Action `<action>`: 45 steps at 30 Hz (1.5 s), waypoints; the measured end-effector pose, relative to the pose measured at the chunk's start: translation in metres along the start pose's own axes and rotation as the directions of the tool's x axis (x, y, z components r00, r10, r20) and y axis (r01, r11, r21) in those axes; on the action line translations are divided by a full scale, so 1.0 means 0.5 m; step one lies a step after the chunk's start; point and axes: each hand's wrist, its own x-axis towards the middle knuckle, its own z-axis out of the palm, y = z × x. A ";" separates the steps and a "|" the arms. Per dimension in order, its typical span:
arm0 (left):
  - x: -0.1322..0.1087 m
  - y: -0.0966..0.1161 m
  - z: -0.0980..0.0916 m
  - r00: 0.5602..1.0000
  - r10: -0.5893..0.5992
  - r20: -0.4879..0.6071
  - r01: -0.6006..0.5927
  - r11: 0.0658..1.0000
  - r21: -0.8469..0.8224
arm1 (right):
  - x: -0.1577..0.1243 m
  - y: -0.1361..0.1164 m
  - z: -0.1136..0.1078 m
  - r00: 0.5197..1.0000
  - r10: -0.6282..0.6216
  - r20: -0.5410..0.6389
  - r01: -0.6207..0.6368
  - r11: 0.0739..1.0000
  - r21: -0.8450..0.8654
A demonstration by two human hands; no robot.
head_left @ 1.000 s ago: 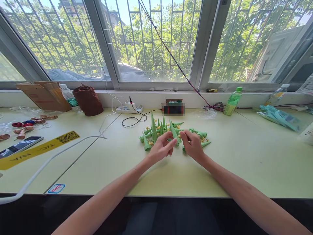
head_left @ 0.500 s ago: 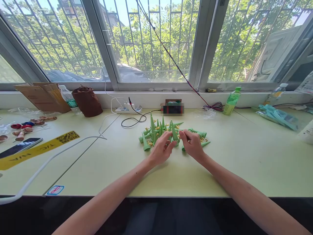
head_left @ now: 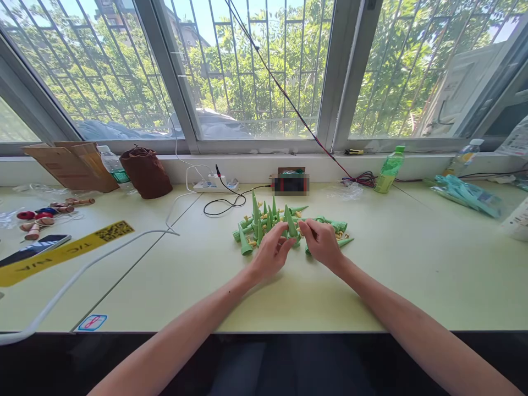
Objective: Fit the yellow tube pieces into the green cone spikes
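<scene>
Fingers and thumb of my left hand (head_left: 270, 252) close around a pointed green plastic cone (head_left: 290, 221), tip up, wider at its base. My right hand (head_left: 322, 242) is closed in a pinch against the cone's right side. Whatever lies between those fingertips is too small or hidden to name. Around and behind both hands is a cluster of similar green cones, some upright, like the standing cone (head_left: 245, 240) at the left, others on their sides. Small yellow pieces stick out among them.
A power strip (head_left: 214, 186) with cables stands behind the cluster, beside a partly blurred dark device (head_left: 291, 184). At the right back stands a green bottle (head_left: 390, 170). A brown pouch (head_left: 146, 171), a phone (head_left: 35, 250) and wooden toys (head_left: 37, 223) lie leftward.
The cone in my left hand leans slightly further left. Both hands keep nearly the same position and grip. The whole view has shifted very slightly.
</scene>
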 end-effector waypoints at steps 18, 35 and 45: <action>0.013 0.016 -0.006 0.979 -0.025 -0.203 0.040 0.997 0.072 | -0.006 0.000 0.008 0.987 0.106 -0.118 -0.098 0.993 0.067; 0.008 0.025 -0.010 0.930 -0.314 0.192 0.366 0.848 -0.383 | -0.012 -0.001 0.013 0.999 0.037 -0.011 -0.037 0.998 0.042; 0.005 0.022 -0.003 0.968 -0.214 0.128 0.241 0.938 -0.250 | -0.010 -0.004 0.011 0.997 0.072 -0.014 -0.071 0.997 0.039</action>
